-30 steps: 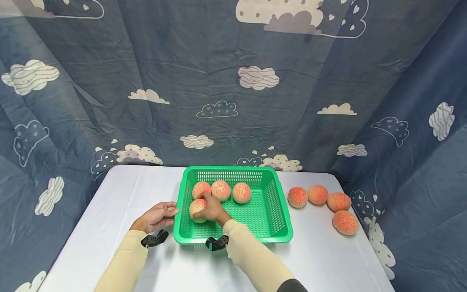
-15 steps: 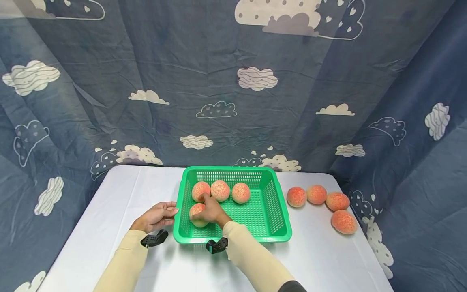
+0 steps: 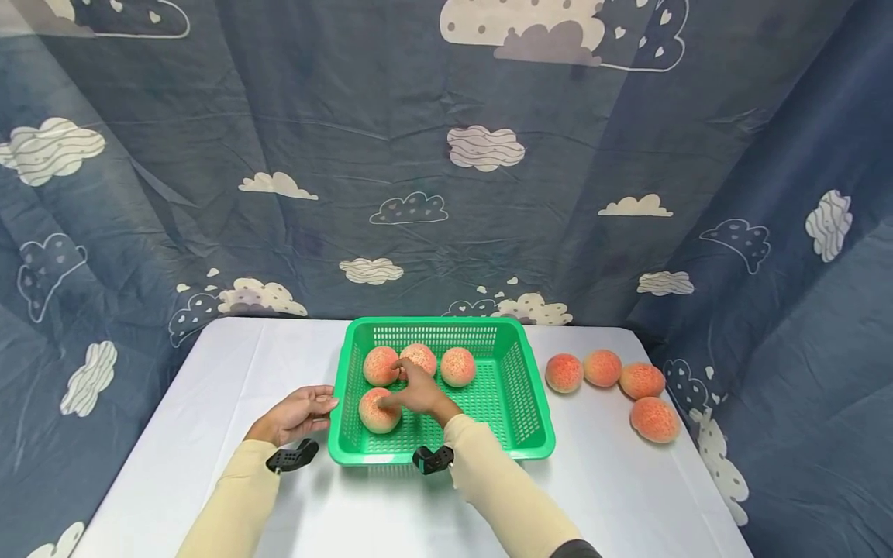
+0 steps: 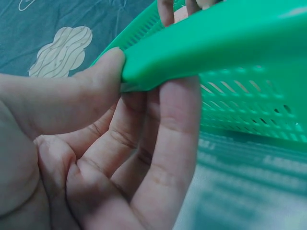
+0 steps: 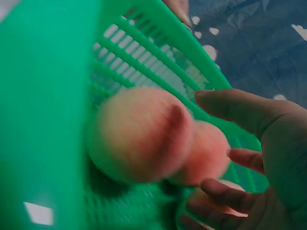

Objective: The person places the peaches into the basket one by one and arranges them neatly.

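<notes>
The right hand (image 3: 416, 391) has let go of the near peach (image 3: 379, 411): half a second ago its fingers were curled round the fruit, and now they are spread and relaxed above the basket floor, holding nothing, with the fingertips just beside the peach or barely grazing it. The right wrist view confirms this, showing the peach (image 5: 141, 134) resting free on the mesh with the opened fingers (image 5: 240, 109) apart from it at 3 o'clock. So the fruit is set down, lying in the green basket (image 3: 519, 387) at about 8 o'clock of its floor, close to the left wall.

Three more peaches sit in a row along the far side of the basket, from 10 to 12 o'clock: the left one (image 3: 380, 366), the middle one (image 3: 421, 355) partly behind the raised fingers, and the right one (image 3: 457, 366). That makes four inside.

The left hand (image 3: 296, 413) pinches the basket's left rim at 9 o'clock; in the left wrist view the thumb (image 4: 103, 72) lies on top of the rim (image 4: 201, 43) and the fingers curl beneath it, steadying the basket as before.

Outside, on the white table (image 3: 230, 372) at 3 o'clock of the basket, four loose peaches (image 3: 607, 380) lie in a curved line, none of them touched, in the same places as a second ago
</notes>
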Available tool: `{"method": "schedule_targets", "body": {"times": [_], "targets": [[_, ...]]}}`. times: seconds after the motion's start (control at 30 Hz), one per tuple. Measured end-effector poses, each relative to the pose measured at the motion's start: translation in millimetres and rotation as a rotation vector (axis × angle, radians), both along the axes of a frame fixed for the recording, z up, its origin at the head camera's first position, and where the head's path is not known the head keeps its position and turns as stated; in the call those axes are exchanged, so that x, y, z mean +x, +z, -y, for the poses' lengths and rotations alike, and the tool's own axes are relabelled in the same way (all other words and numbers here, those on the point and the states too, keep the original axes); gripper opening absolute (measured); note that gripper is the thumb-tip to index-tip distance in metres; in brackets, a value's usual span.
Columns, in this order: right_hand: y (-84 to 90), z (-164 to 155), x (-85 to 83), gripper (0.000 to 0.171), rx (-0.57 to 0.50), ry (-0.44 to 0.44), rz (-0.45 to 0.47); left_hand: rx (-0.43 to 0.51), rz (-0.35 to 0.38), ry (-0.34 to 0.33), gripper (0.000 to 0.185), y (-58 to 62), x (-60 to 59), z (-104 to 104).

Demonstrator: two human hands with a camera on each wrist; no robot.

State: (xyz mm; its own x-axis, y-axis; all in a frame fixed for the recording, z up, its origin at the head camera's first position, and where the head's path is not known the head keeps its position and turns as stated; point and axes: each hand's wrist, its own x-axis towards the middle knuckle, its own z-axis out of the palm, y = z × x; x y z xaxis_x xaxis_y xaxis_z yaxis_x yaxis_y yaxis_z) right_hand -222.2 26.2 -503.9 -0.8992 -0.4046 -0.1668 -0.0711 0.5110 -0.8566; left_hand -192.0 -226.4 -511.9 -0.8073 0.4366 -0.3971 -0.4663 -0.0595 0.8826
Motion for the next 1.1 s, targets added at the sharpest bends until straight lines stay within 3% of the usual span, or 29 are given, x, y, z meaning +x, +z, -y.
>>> {"method": "schedule_targets", "body": {"times": [0.2, 0.57, 0.73, 1.1], "targets": [[13.1, -26.4, -3.7, 0.061, -0.048, 0.022, 0.060, 0.007, -0.005, -0.006, 0.045, 1.0, 1.2, 0.4], [23.8, -81.2, -6.7, 0.052, -0.138, 0.014, 0.048, 0.023, 0.001, -0.011, 0.047, 5.4, 2.9, -2.8], [31.4, -108.9, -6.5, 0.048, -0.150, -0.040, 0.078, 0.042, -0.003, -0.016, 0.051, 4.5, 2.0, -4.9], [34.5, -163.8, -9.2, 0.043, -0.132, -0.133, 0.027, 0.033, 0.017, 0.005, 0.051, 4.7, 3.0, -3.8]]}}
